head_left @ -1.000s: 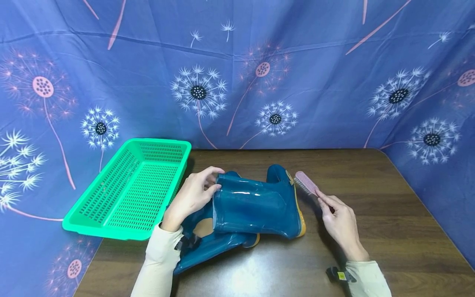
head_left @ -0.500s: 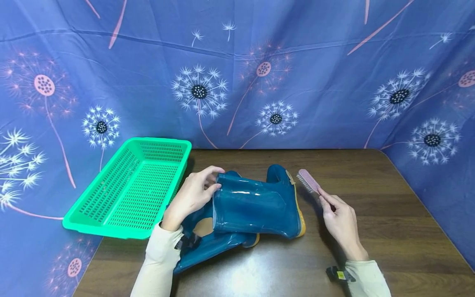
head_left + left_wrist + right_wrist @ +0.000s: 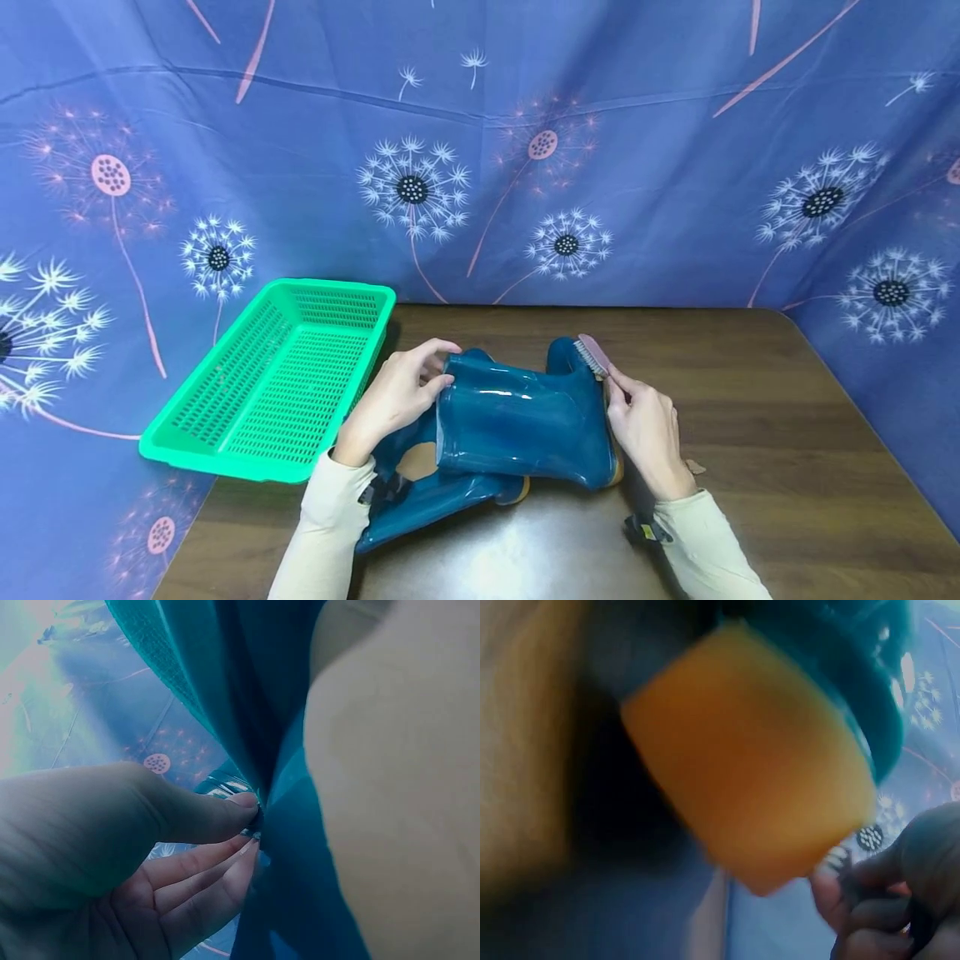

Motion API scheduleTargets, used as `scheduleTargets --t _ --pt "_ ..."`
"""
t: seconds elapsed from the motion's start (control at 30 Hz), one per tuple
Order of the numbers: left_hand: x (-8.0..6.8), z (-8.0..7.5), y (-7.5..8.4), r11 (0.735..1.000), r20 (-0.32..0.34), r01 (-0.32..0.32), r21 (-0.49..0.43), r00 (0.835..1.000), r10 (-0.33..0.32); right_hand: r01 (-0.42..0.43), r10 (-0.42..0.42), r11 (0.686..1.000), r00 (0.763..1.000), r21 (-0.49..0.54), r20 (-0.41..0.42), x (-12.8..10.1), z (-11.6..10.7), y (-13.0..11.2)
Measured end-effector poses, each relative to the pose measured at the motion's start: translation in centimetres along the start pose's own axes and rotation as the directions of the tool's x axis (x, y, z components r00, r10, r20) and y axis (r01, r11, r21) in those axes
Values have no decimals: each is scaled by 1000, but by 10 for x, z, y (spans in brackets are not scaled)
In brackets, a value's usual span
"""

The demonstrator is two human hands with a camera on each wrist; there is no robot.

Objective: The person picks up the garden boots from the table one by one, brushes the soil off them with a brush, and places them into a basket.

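Change: since a second ago the right hand has swung in from the right part of the desk, carrying the pink brush up against the sole end of the upper boot; earlier the brush hung clear of the boot. The left hand has kept its place.

Meaning: judged from this, brush and boot are now in contact, so scrubbing near the sole looks to be the step in hand.

Head view: the upper boot lies on its side near the middle of the desk, across a second boot that points toward the front edge. The left hand pinches the open rim of the upper boot's shaft, thumb over fingers. The right hand is curled around the brush handle, bristles at the foot. A green basket sits at the desk's left edge, overhanging it, with a blue flowered curtain behind.

Left wrist view: thumb and fingers close on the boot's rim.

Right wrist view: blurred; the yellow sole fills the frame, and the curled fingers at the lower right corner hold something that cannot be made out.
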State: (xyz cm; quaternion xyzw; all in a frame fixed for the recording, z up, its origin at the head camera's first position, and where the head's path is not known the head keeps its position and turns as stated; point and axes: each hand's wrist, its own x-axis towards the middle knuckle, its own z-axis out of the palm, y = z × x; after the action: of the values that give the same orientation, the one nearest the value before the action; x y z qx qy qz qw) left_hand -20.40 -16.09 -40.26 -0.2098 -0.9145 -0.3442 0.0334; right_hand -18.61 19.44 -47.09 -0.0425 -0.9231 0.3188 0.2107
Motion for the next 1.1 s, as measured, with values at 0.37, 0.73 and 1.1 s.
scheduleTargets --t 0.37,0.73,1.1 --pt "-4 -2 -1 1000 -4 11 16 1000 -11 -58 56 998 995 25 82 3 -12 -5" --pt "-2 1 0 1000 -3 8 10 1000 -8 -95 97 990 995 -101 9 3 -18 0" --pt "1 4 -1 1000 4 -3 2 1000 3 -98 106 988 993 -117 59 4 -24 4"
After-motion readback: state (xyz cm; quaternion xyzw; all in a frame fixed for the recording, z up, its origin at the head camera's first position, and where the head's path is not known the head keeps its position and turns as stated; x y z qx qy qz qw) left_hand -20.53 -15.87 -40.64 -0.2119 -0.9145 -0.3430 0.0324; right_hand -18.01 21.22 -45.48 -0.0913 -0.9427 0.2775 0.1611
